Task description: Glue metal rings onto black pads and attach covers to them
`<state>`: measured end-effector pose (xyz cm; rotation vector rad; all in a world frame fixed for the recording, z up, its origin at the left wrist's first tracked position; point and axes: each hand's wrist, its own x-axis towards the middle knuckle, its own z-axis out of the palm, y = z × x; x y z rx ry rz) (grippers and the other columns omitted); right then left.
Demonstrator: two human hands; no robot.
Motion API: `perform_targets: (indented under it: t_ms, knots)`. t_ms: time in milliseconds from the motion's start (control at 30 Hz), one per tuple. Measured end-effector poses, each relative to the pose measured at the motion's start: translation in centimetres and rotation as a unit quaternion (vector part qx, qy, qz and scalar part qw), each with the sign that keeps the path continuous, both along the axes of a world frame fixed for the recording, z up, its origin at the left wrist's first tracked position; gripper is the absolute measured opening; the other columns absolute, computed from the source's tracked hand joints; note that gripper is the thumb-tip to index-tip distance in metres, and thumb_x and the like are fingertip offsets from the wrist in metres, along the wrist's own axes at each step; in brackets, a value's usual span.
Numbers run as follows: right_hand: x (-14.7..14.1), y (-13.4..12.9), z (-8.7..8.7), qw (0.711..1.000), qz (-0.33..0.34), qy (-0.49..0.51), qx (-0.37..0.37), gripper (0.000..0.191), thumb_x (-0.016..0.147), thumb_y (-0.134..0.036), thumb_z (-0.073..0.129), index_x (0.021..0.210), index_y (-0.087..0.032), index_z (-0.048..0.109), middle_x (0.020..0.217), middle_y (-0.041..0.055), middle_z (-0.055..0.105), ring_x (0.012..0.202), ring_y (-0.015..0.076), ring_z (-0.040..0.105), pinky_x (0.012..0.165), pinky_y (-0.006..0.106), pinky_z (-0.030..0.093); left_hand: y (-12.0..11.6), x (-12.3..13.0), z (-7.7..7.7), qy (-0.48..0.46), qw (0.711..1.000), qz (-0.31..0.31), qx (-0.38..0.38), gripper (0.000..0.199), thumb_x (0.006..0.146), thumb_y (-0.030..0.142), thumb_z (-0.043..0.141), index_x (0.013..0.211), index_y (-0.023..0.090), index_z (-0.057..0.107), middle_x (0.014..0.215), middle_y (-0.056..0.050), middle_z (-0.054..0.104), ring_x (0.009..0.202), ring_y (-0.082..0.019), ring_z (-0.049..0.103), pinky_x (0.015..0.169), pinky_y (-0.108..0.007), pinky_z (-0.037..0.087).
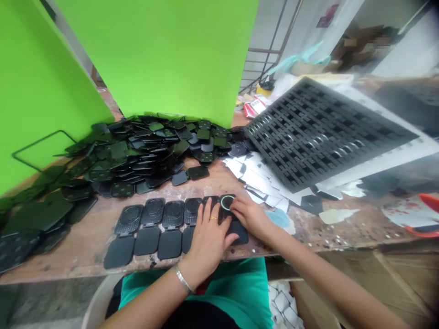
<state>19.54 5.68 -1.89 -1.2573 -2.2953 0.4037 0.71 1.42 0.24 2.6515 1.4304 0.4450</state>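
A row of black two-leaf hinged cases (173, 214) lies unfolded along the near table edge, with patterned upper leaves and plain lower leaves (147, 241). My left hand (211, 230) rests flat over the right part of the row, fingers spread, covering some cases. A pale ring (227, 202) sits on the upper leaf of the rightmost case. My right hand (249, 215) is closed in a pinch at the right edge of this ring. The fingertips partly hide the contact.
Behind the row is a large heap of similar black cases (147, 151), below a green panel (161, 50). White sheet scraps (264, 180) and a slotted dark grey sheet (322, 132) are at the right. Orange-handled scissors (423, 231) lie farther right.
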Motion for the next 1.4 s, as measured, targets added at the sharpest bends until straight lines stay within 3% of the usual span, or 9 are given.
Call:
perform_targets:
  t_ms: [267, 400, 567, 733, 967, 1133, 1300, 1367, 1400]
  knots:
    - [-0.4, 0.5, 0.5, 0.997, -0.054, -0.036, -0.051, 0.015, 0.087, -0.008, 0.053, 0.082, -0.019, 0.063, 0.088, 0.0060, 0.063, 0.083, 0.0193, 0.059, 0.076, 0.030, 0.047, 0.1, 0.0, 0.0, 0.009, 1.000, 0.002, -0.001, 0.046, 0.085, 0.047, 0.069, 0.123, 0.021, 0.067, 0.141, -0.020, 0.050, 0.142, -0.044, 0.032, 0.112, -0.065, 0.034]
    - [0.2, 1.4, 1.5, 0.997, -0.081, -0.017, -0.011, 0.010, 0.084, -0.012, 0.060, 0.087, -0.019, 0.066, 0.088, 0.0056, 0.065, 0.082, 0.0190, 0.061, 0.075, 0.029, 0.048, 0.3, -0.1, -0.2, 0.009, 1.000, 0.000, 0.020, 0.047, 0.084, 0.049, 0.070, 0.123, 0.023, 0.067, 0.138, -0.020, 0.052, 0.140, -0.044, 0.035, 0.110, -0.065, 0.037]
    - [5.8, 7.6, 6.0, 0.968, -0.236, -0.039, 0.072, 0.011, 0.084, -0.015, 0.058, 0.084, -0.019, 0.068, 0.087, 0.0077, 0.066, 0.083, 0.0214, 0.062, 0.081, 0.032, 0.048, 0.5, -0.2, -1.0, 0.003, 0.998, -0.001, 0.067, 0.041, 0.085, 0.049, 0.069, 0.118, 0.024, 0.070, 0.134, -0.018, 0.056, 0.137, -0.043, 0.040, 0.107, -0.064, 0.040]
    - [12.5, 14.0, 10.7, 0.896, -0.427, -0.069, 0.104, 0.024, 0.088, -0.014, 0.048, 0.095, -0.009, 0.069, 0.108, 0.0225, 0.061, 0.094, 0.0302, 0.062, 0.084, 0.042, 0.047, 0.5, -0.2, -1.2, 0.022, 0.994, 0.000, 0.108, 0.038, 0.082, 0.040, 0.075, 0.116, 0.023, 0.070, 0.134, -0.018, 0.055, 0.137, -0.044, 0.039, 0.107, -0.063, 0.041]
    - [12.6, 17.5, 10.1, 0.865, -0.487, -0.091, 0.079, 0.021, 0.080, -0.004, 0.050, 0.089, 0.000, 0.069, 0.104, 0.0306, 0.061, 0.094, 0.0350, 0.066, 0.080, 0.045, 0.048, 0.2, -0.1, -0.2, 0.015, 0.998, 0.004, 0.056, 0.043, 0.083, 0.047, 0.072, 0.118, 0.023, 0.069, 0.135, -0.018, 0.056, 0.137, -0.044, 0.040, 0.109, -0.063, 0.040]
    - [13.4, 16.8, 9.7, 0.873, -0.470, -0.059, 0.115, 0.012, 0.076, -0.013, 0.055, 0.081, -0.006, 0.064, 0.097, 0.0254, 0.062, 0.092, 0.0326, 0.063, 0.083, 0.048, 0.048, -0.3, -2.0, 0.1, 0.015, 0.998, 0.017, 0.061, 0.057, 0.083, 0.041, 0.073, 0.133, 0.018, 0.056, 0.138, -0.020, 0.053, 0.139, -0.042, 0.038, 0.109, -0.063, 0.041]
    - [12.1, 12.5, 9.2, 0.881, -0.432, 0.057, 0.187, 0.006, 0.076, -0.024, 0.054, 0.077, -0.018, 0.056, 0.078, 0.0081, 0.062, 0.077, 0.0225, 0.060, 0.081, 0.042, 0.049, -1.1, -4.3, -0.3, 0.021, 0.997, 0.040, 0.067, 0.049, 0.084, 0.041, 0.072, 0.126, 0.017, 0.061, 0.135, -0.019, 0.055, 0.139, -0.042, 0.038, 0.110, -0.062, 0.039]
    - [9.5, 10.1, 8.2, 0.899, -0.381, 0.171, 0.131, 0.013, 0.073, -0.026, 0.059, 0.083, -0.018, 0.058, 0.070, 0.0029, 0.061, 0.063, 0.0179, 0.057, 0.068, 0.036, 0.051, -1.3, -4.6, -0.3, 0.021, 0.997, 0.048, 0.052, 0.048, 0.083, 0.042, 0.074, 0.125, 0.020, 0.064, 0.136, -0.019, 0.054, 0.140, -0.043, 0.037, 0.111, -0.063, 0.038]
    - [7.8, 8.9, 7.6, 0.910, -0.345, 0.224, 0.057, 0.018, 0.071, -0.028, 0.062, 0.086, -0.018, 0.060, 0.065, 0.0008, 0.061, 0.055, 0.0159, 0.055, 0.060, 0.032, 0.050, -1.4, -4.6, -0.2, 0.023, 0.998, 0.050, 0.042, 0.048, 0.082, 0.043, 0.074, 0.124, 0.021, 0.065, 0.137, -0.019, 0.054, 0.140, -0.044, 0.037, 0.111, -0.063, 0.038]
